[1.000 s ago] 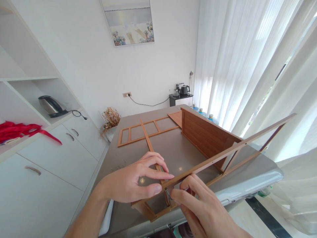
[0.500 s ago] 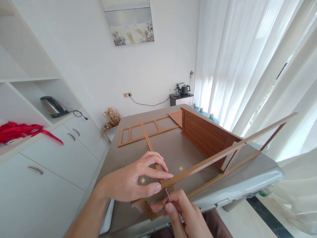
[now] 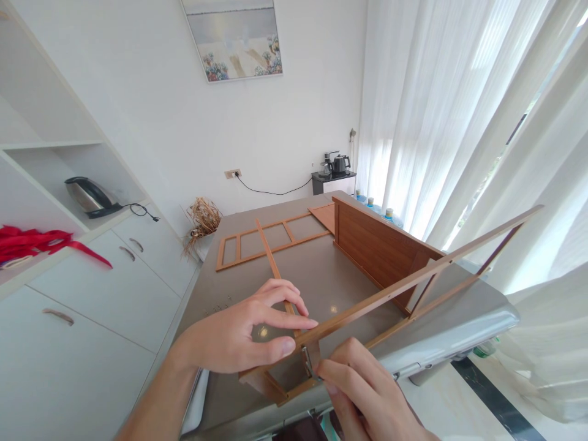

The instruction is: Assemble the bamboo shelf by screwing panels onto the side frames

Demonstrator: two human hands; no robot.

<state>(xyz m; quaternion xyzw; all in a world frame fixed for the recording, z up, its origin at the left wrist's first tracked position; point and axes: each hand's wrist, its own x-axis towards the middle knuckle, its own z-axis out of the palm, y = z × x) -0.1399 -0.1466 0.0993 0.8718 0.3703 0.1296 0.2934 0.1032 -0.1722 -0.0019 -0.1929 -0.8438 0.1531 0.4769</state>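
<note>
My left hand braces a wooden frame at its near corner, thumb on the near side and the other fingers reaching over the rail and the crosspiece. Between the thumb and fingers of my right hand is the end of a bent metal hex key. Its other end meets the outer face of the rail, just right of my left thumb. The fastener there is too small to make out. An upright wooden panel stands at the frame's right part.
A flat ladder-like wooden frame lies farther back on the grey table. Small screws are scattered left of my left hand. White cabinets flank the left side, curtains the right. Bottles stand beyond the table.
My right hand has swung right, bringing the hex key's free end round to the right and changing its grip. My left hand stays on the frame. The view has shifted slightly.
</note>
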